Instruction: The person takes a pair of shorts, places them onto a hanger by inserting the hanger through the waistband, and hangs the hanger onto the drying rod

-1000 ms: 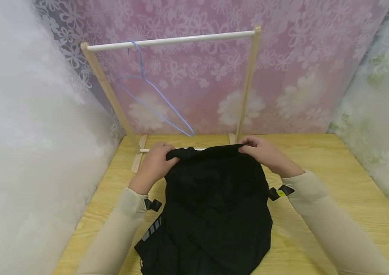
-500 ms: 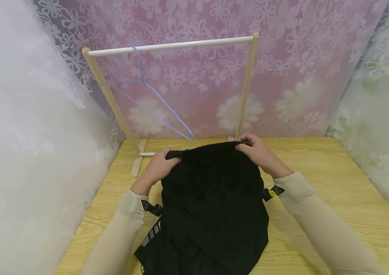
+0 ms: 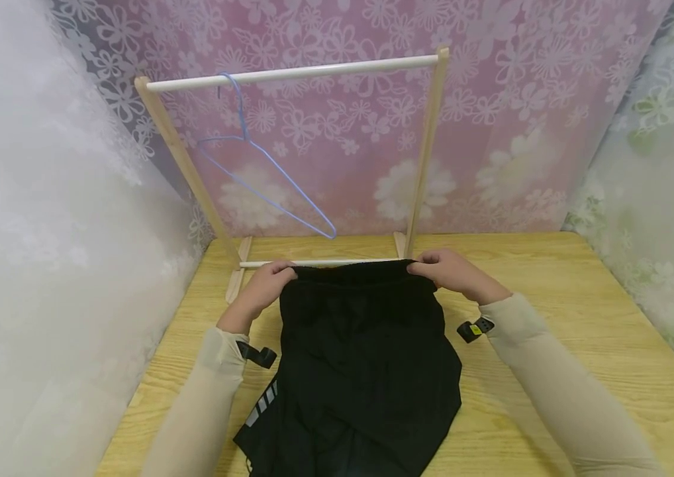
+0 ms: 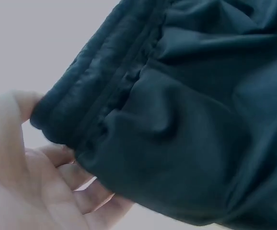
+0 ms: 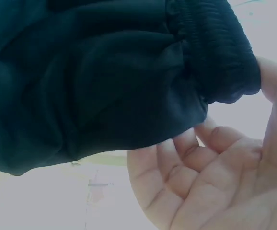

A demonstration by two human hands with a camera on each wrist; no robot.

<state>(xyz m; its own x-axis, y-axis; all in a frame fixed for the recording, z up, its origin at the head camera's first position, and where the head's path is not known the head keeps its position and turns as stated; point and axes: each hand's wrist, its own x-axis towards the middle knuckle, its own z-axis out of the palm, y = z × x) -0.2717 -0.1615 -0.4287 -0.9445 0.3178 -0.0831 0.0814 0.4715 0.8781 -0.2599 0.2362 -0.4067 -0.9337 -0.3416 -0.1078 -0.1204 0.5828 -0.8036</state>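
A pair of black shorts (image 3: 361, 358) with grey stripes (image 3: 261, 405) along one side hangs between both hands, its lower part nearest the wearer. At the waistband's left end, my left hand (image 3: 262, 288) pinches the cloth between thumb and fingers. The opposite end is pinched by my right hand (image 3: 453, 273). Stretched between them, the waistband (image 3: 351, 271) runs nearly straight. Up close in the left wrist view, the gathered waistband (image 4: 95, 76) lies against the thumb. Ribbed elastic (image 5: 215, 52) shows in the right wrist view, with the other fingers (image 5: 177, 177) behind the cloth.
Behind the shorts stands a wooden rack (image 3: 185, 165) with a white top rail (image 3: 313, 71). A blue wire hanger (image 3: 289, 182) hangs on its left part. The rack's lower bar (image 3: 337, 262) lies just beyond the waistband. Patterned walls enclose the wooden table (image 3: 551, 344).
The waistband has gone from uneven and slanted to nearly level and taut. My right hand has come down a little, and the rack's lower bar shows more fully. Both hands keep their grip.
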